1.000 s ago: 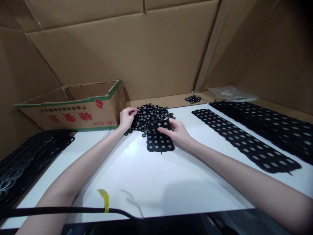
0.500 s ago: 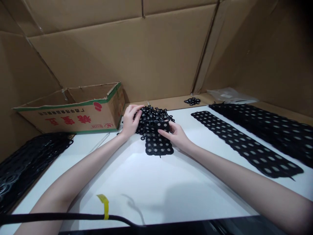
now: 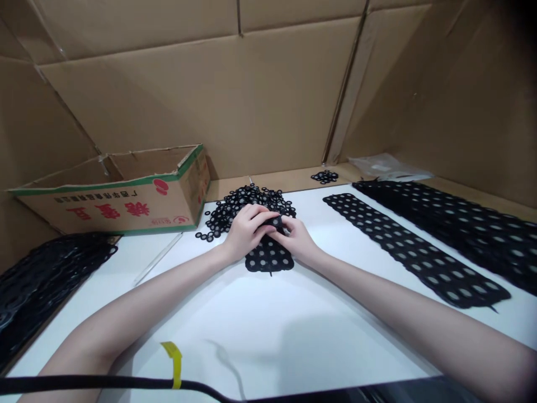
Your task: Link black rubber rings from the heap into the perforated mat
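Note:
A black strip with rows of pale round spots [image 3: 269, 262] lies on the white table, its far end folded up between my hands. My right hand [image 3: 301, 242] is closed on that raised end, thumb in front and fingers behind. My left hand [image 3: 248, 232] meets it there, fingers and thumb pinched together at the strip's edge. Whatever small piece the left fingertips may hold is hidden. Just behind my hands is a heap of small black rings [image 3: 229, 208], some of it covered by the left hand.
Another spotted strip [image 3: 413, 246] lies to the right, beside a stack of strips [image 3: 453, 224]. A small ring cluster [image 3: 324, 177] and a clear plastic bag [image 3: 386, 166] sit at the back. Left are a carton [image 3: 113, 207], black sheets [image 3: 46, 274] and a thin clear stick [image 3: 158, 258]. A black cable [image 3: 100, 383] crosses in front.
My left hand has moved right and nearer, from the ring heap to the strip's raised end. The right hand keeps its hold. The view has shifted slightly.

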### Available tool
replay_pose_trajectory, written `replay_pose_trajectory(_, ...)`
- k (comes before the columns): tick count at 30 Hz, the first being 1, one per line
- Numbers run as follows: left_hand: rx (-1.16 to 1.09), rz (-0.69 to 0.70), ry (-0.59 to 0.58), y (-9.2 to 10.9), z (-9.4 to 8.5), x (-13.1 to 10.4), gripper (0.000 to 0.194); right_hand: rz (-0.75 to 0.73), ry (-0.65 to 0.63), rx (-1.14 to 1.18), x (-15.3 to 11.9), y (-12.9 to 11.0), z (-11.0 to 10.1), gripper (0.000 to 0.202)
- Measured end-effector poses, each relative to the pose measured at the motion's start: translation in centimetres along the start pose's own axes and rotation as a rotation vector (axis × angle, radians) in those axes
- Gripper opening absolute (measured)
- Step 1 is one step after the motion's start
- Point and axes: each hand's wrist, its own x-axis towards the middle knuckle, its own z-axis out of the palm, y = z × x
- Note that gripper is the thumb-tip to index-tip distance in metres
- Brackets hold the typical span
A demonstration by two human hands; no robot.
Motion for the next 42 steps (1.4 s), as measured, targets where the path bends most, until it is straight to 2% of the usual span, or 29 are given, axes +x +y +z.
replay_pose_trajectory(8, -0.102, -0.056, 0.001, -0.4, 0.2, 0.6, 0.021, -0.009, -0.029, -0.014, 0.1, -0.6, 0.1, 0.023)
replay_pose_trajectory(14, -0.165, -0.086, -0.001, -0.4, 0.3, 0.4, 0.024, -0.091, -0.035, -0.199, -0.2, -1.0, 0.2, 0.033)
replay_pose_trajectory(22, -0.318, -0.274, -0.02, -0.2, 0.3, 0.7, 0.025, -0.162, -0.05, -0.309, -0.4, -0.7, 0.1, 0.044)
replay_pose_trajectory(26, -0.401, -0.405, -0.076, -0.4, 0.2, 1.5, 0.021, -0.158, -0.044, -0.324, -0.4, -0.7, 0.1, 0.04)
replay_pose_trajectory(30, -0.43, -0.439, -0.117, -0.4, -0.1, 1.8, 0.019, -0.174, -0.036, -0.35, -0.4, -0.7, 0.1, 0.038)
replay_pose_trajectory(35, -0.442, -0.43, -0.075, -0.7, -0.2, 2.2, 0.02, -0.207, -0.049, -0.345, -0.3, -0.8, 0.0, 0.034)
replay_pose_trajectory(38, -0.463, -0.432, 0.026, -1.1, 0.0, 2.8, 0.017, -0.162, -0.033, -0.326, 0.0, -0.9, -0.1, 0.031)
replay_pose_trajectory(42, -0.619, -0.594, 0.188, -2.0, 0.6, 3.6, 0.014, -0.099, -0.018, -0.252, 0.3, -0.9, -0.1, 0.025)
